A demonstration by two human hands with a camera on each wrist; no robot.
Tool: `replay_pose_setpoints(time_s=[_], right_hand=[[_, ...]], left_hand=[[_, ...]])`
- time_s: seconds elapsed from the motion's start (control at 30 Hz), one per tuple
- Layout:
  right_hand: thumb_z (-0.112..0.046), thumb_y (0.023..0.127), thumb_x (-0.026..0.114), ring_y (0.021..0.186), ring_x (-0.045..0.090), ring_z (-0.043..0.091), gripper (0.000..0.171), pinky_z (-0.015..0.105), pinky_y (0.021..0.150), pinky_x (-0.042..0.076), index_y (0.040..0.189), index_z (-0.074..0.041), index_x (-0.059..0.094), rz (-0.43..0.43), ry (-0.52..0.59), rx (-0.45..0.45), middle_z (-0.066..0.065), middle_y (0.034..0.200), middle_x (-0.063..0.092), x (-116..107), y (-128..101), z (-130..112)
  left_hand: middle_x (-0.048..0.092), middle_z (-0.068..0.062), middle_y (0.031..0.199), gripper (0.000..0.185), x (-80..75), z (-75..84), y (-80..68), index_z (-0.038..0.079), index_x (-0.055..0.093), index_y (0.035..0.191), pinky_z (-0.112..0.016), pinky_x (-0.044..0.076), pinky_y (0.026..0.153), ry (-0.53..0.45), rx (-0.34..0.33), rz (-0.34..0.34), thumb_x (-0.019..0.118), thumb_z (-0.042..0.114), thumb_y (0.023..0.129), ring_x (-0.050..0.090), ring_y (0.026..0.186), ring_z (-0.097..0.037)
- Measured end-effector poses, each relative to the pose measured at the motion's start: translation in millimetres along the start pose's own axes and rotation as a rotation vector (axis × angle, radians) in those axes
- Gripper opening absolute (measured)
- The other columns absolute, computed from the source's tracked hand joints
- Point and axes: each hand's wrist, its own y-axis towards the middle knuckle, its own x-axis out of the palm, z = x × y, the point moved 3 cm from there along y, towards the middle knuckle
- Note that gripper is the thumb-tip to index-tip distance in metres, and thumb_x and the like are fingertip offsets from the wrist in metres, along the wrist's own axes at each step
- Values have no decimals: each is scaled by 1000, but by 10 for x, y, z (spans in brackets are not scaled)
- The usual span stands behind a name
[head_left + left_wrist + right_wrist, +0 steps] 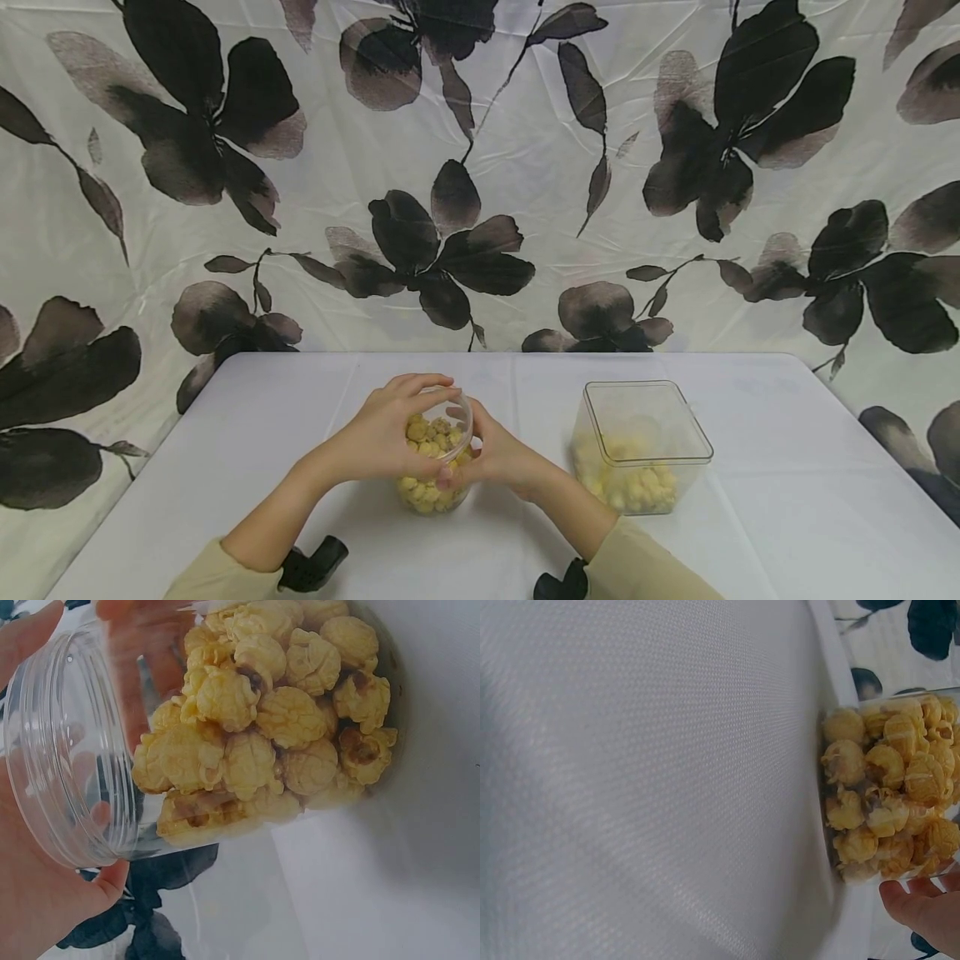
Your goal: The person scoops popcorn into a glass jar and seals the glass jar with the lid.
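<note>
A clear round jar (431, 493) of yellow popcorn stands on the white table between both hands. My left hand (378, 435) grips its upper part from the left, fingers over the far side and thumb toward the front. From the right, my right hand (501, 457) holds the jar near the top, its thumb close to the left thumb. A clear round edge (463, 425) shows at the top between the hands; whether it is a lid or the jar's rim I cannot tell. The left wrist view shows the jar's ridged neck (75, 750) and popcorn (255, 735) inside.
To the right stands a clear square container (648, 461) with a lidlike top edge, partly filled with yellow popcorn pieces (648, 490). A white cloth covers the table (772, 500). Behind it hangs a floral curtain (570, 192). Black devices (315, 565) sit at both wrists.
</note>
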Motion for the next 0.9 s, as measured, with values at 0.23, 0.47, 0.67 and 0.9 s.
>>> replay_pose_setpoints(time_s=[0.23,0.47,0.67,0.9], right_hand=[[-13,70,80,133,24,26,93,47,103,30,144,-25,25,7,-8,17,15,148,24,-6,-9,-6],[-9,70,79,133,25,25,97,49,104,28,146,-24,22,18,-16,25,12,147,25,0,6,-1],[-8,69,79,131,28,25,95,47,101,31,144,-25,25,31,-20,31,12,147,26,-6,5,-13],[-4,70,78,121,41,32,93,48,96,37,144,-23,25,10,16,40,16,148,21,2,1,-14]], left_hand=[[38,-2,143,81,-28,-28,11,19,52,134,-61,26,95,-43,45,-60,82,41,62,30,131,-29],[35,-13,144,75,-69,52,5,13,48,137,-65,25,96,53,-121,83,72,48,74,32,129,-39],[43,-20,136,75,-3,181,-34,11,54,130,-63,33,90,224,-233,92,64,60,75,40,121,-44],[46,-20,133,74,9,209,-26,11,53,130,-61,34,91,242,-227,48,67,56,73,40,122,-42]])
